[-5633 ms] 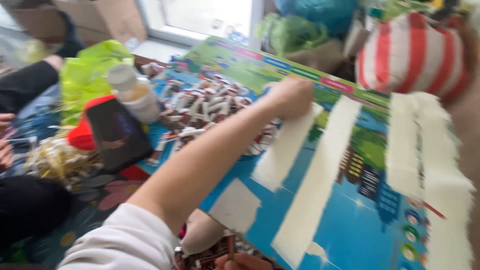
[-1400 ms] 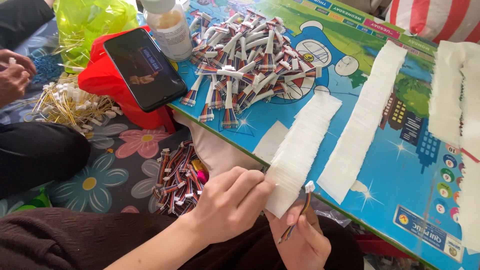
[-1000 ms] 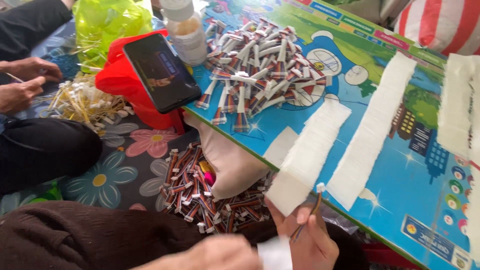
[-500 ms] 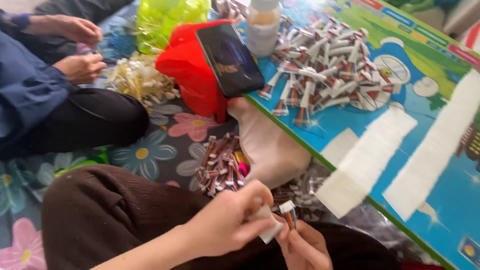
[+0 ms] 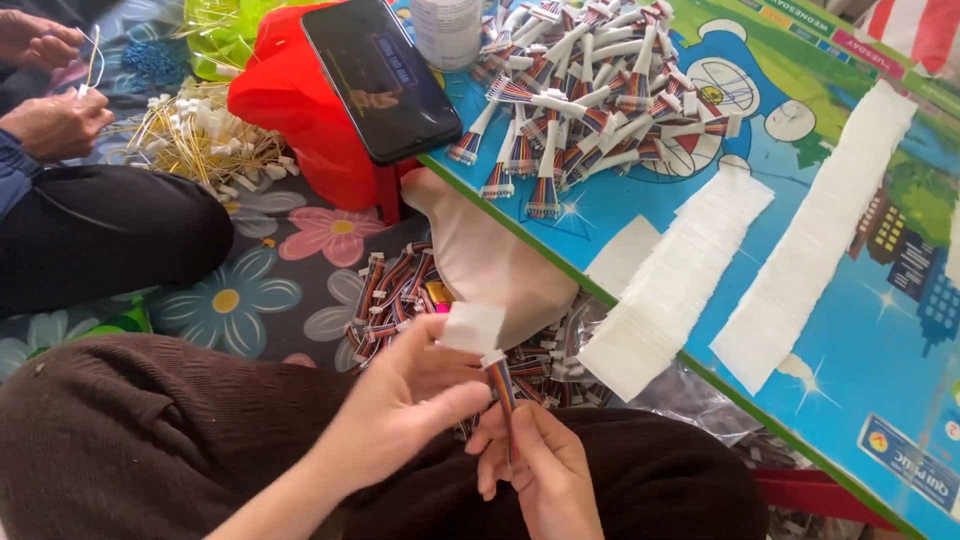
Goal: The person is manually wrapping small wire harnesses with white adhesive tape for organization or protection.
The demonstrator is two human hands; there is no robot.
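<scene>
Our left fingers pinch a white label against the plug of a striped wire connector, while our right hand grips its lower end upright over our lap, steadying it for wrapping. Below, a clear bag holds more connectors, finished ones piled on the blue table.

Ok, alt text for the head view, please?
The left hand holds a small white label against a multicoloured ribbon cable gripped by the right hand. White label strips lie on the blue table.
</scene>
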